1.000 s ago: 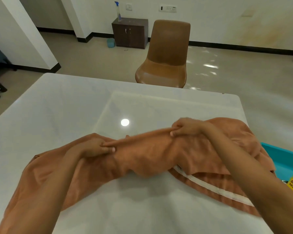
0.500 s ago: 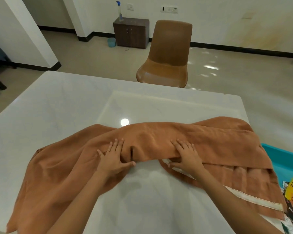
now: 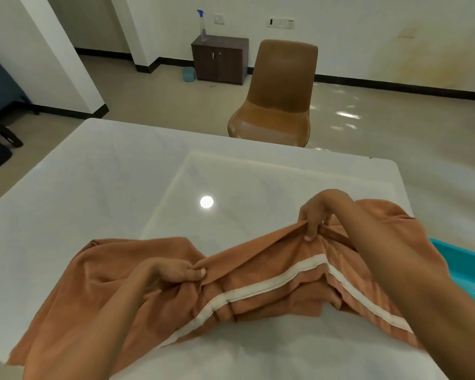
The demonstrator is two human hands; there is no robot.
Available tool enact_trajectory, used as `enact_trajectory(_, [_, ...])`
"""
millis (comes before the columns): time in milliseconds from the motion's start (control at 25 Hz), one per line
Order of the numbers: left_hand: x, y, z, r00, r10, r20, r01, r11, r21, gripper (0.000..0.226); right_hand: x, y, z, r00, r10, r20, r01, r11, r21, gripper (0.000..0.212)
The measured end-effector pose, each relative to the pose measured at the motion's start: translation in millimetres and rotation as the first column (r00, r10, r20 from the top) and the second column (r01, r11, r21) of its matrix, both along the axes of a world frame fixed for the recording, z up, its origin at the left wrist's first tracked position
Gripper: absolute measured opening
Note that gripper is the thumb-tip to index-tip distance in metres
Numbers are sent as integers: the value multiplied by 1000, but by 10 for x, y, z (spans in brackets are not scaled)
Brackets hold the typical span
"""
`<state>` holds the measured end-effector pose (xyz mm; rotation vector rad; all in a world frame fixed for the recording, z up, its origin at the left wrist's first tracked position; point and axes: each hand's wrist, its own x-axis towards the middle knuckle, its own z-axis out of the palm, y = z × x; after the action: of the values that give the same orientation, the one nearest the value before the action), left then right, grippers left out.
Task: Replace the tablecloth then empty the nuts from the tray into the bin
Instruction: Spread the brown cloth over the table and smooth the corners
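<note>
Left hand and right hand each pinch the orange tablecloth.
It lies bunched toward the tabletop's 6 o'clock edge. Soft, light and limp, it will likely sag between grips; take it by gathered folds or the white-striped hem.

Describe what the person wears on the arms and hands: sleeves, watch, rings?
Both forearms are bare as far as the picture shows: no sleeves, watch or bracelet. The left hand and the right hand have no gloves. No ring shows, but the hands are partly hidden.
</note>
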<state>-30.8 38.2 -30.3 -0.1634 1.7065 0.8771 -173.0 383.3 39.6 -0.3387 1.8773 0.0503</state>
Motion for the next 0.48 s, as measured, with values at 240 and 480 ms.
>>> enact_trajectory(240, [-32,-290,294,942,329,-60,-319,938,137,66,-220,-238,184,988,-142,58,145,987,-66,20])
enact_trajectory(480, [8,-339,575,915,396,-75,-377,907,190,43,-226,-425,148,829,-143,-540,2,968,-252,29])
